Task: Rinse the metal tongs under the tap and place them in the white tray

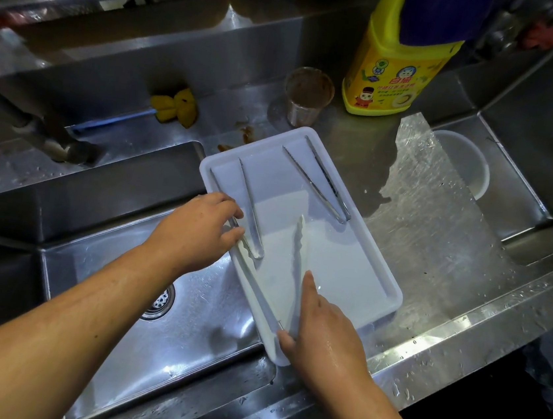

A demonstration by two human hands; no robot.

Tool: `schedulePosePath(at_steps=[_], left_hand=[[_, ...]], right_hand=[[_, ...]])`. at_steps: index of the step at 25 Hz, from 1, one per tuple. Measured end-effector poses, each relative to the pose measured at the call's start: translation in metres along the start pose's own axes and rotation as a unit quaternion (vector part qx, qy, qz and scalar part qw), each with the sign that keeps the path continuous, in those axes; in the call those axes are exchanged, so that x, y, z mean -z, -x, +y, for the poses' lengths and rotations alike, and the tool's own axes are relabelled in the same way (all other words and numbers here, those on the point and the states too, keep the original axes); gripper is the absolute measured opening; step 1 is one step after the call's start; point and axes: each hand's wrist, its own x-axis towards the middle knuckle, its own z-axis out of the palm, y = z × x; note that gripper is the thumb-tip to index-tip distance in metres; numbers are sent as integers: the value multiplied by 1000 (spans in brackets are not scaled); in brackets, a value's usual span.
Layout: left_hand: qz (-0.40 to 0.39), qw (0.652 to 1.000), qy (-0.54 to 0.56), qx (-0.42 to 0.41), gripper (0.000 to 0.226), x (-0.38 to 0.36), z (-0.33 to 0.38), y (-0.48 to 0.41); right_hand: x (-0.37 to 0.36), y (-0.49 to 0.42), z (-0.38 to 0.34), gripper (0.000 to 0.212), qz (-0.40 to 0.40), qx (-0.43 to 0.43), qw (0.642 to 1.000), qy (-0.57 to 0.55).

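Wet stainless-steel bench point(434, 261) runs between two sinks. A white rectangular plastic tray point(348, 259) sits on it, overhanging the left sink point(184, 336), and holds three pairs of long metal tongs. The right hand point(323, 331) grips the near end of the middle tongs point(298, 256), forefinger stretched along them. The left hand point(196, 231) pinches the left tongs point(251, 206) between thumb and curled fingers at the tray's left rim. The third tongs point(319, 183) lie untouched at the tray's far right. Beyond the tray stand a stained metal cup point(306, 99) and a yellow detergent bottle point(391, 70).
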Motion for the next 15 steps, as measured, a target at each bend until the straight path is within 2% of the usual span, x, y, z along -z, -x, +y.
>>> schedulePosePath(at_steps=[7, 11, 15], left_hand=[[-3, 1000, 6, 2, 35, 0, 1, 2], [-1, 1000, 1, 4, 44, -1, 3, 9], [-6, 1000, -19, 0, 60, -2, 7, 16]], right_hand=[[-2, 0, 0, 108, 3, -3, 1000, -4], [4, -1, 3, 105, 26, 4, 1000, 0], [14, -7, 7, 88, 87, 17, 996, 24]])
